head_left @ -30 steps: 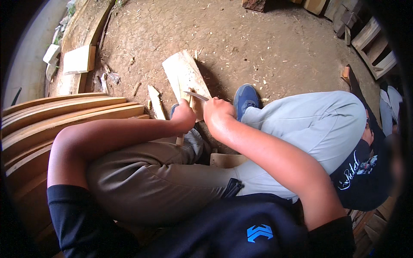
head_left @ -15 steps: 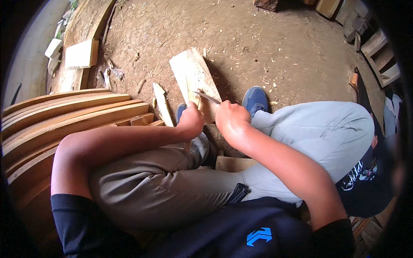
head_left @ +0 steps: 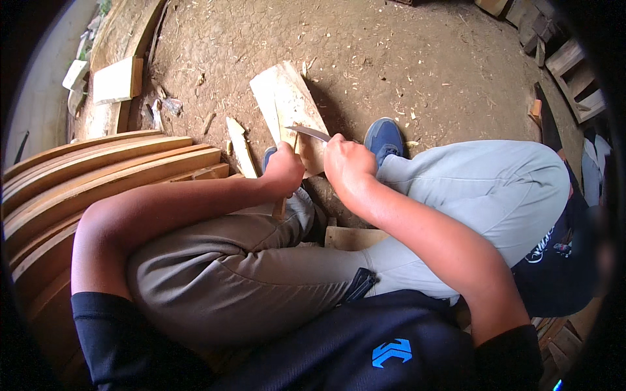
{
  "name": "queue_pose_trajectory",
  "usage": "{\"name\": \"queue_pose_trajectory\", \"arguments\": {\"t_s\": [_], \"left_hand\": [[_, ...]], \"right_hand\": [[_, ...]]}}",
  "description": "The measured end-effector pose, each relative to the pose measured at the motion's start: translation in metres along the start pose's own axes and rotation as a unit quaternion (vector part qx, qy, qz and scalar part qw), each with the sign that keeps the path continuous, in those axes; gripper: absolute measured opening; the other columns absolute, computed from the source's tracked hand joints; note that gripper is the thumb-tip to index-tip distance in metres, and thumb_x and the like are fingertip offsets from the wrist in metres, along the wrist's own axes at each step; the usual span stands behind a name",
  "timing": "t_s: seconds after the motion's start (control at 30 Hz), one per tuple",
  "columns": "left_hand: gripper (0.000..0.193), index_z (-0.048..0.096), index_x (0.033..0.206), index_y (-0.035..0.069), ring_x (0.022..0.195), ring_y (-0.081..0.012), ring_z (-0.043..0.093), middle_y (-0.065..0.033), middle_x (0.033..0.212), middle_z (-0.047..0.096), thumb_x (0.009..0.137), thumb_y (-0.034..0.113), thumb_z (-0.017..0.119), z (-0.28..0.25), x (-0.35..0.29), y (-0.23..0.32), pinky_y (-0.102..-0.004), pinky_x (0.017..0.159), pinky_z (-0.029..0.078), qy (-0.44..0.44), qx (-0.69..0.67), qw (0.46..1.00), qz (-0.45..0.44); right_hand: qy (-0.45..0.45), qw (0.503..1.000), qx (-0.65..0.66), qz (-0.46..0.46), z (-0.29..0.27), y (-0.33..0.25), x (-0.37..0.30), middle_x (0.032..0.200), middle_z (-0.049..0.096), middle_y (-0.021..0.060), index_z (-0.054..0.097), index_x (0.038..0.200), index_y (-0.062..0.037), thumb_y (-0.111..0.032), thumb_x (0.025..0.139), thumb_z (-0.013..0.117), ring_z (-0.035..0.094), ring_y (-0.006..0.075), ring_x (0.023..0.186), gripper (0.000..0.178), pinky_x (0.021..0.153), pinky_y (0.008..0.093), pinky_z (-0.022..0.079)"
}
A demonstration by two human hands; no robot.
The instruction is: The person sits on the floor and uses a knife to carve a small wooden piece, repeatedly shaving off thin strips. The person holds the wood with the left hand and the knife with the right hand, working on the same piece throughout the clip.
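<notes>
The slim wooden strip [head_left: 279, 208] lies just left of the frame's centre, its lower end poking out below the left hand [head_left: 285, 169], whose fingers are curled tight around it. The upper part runs over a pale wood block [head_left: 295, 104], and beside it the knife blade [head_left: 310, 133] points leftward, its tip at or very near the strip; whether the edge bites into the wood is too small to tell. The right hand [head_left: 350, 161] is closed in a fist at the blade's right end, the handle hidden inside. The chief danger, I judge, is the small gap between blade and left hand: a knot or a sudden give in the grain could make the knife skid down onto those knuckles. A twist of the strip in a loosening grip could do the same. The block leans at a slant in the picture, so uneven pressure might tip or slide it. A slip carrying further could reach the grey trousers [head_left: 228, 267] below, or the blue right shoe [head_left: 385, 138] right of the block. Farther out, shavings litter the dirt floor [head_left: 365, 72], and a person in dark clothing [head_left: 551, 280] is at the right edge, probably clear of a small slip.
</notes>
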State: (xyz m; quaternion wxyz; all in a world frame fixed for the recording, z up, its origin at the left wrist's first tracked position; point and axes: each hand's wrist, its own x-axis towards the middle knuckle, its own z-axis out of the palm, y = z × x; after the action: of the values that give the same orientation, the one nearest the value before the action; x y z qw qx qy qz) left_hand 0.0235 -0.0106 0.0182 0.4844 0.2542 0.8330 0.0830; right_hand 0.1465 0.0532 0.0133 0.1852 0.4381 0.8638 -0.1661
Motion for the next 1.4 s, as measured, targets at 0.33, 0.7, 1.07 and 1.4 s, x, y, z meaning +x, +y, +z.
{"name": "queue_pose_trajectory", "arguments": {"t_s": [0.33, 0.7, 1.07, 1.4], "left_hand": [[0.027, 0.038, 0.103, -0.005, 0.068, -0.0372, 0.068, -0.0285, 0.091, 0.061, 0.098, 0.019, 0.049, 0.006, 0.004, -0.01, -0.0443, 0.045, 0.053, 0.011, 0.039, 0.999, 0.015], [0.026, 0.043, 0.108, -0.011, 0.093, -0.0465, 0.066, -0.0354, 0.099, 0.063, 0.089, 0.005, 0.049, 0.006, 0.001, 0.002, -0.0494, 0.072, 0.055, 0.018, 0.062, 0.998, 0.02], [0.027, 0.038, 0.106, -0.01, 0.073, -0.0419, 0.067, -0.0325, 0.092, 0.062, 0.093, 0.012, 0.048, 0.003, 0.005, -0.014, -0.0458, 0.054, 0.055, 0.012, 0.013, 0.999, 0.026], [0.032, 0.04, 0.102, -0.006, 0.059, -0.0324, 0.064, -0.026, 0.087, 0.06, 0.099, 0.025, 0.046, 0.018, 0.026, -0.037, -0.0423, 0.045, 0.052, 0.035, 0.031, 0.997, 0.061]], "right_hand": [[-0.144, 0.987, -0.006, -0.072, -0.055, 0.006, -0.002, 0.101, 0.074, 0.0123, 0.073, 0.098, -0.0062, -0.011, 0.088, 0.06, 0.071, 0.024, 0.098, 0.018, 0.077, 0.0356, 0.059], [-0.185, 0.983, 0.016, -0.012, -0.036, -0.006, -0.001, 0.112, 0.071, 0.0122, 0.072, 0.106, -0.0057, -0.008, 0.088, 0.064, 0.069, 0.0239, 0.105, 0.019, 0.079, 0.0367, 0.06], [-0.075, 0.996, -0.042, -0.026, -0.028, -0.01, -0.003, 0.101, 0.073, 0.0054, 0.072, 0.102, -0.0096, -0.013, 0.09, 0.061, 0.072, 0.0197, 0.093, 0.017, 0.061, 0.0352, 0.06], [-0.129, 0.989, -0.003, -0.067, -0.051, 0.003, -0.005, 0.099, 0.074, 0.0131, 0.074, 0.096, -0.0075, -0.012, 0.091, 0.056, 0.072, 0.0248, 0.095, 0.019, 0.075, 0.0356, 0.059]]}}
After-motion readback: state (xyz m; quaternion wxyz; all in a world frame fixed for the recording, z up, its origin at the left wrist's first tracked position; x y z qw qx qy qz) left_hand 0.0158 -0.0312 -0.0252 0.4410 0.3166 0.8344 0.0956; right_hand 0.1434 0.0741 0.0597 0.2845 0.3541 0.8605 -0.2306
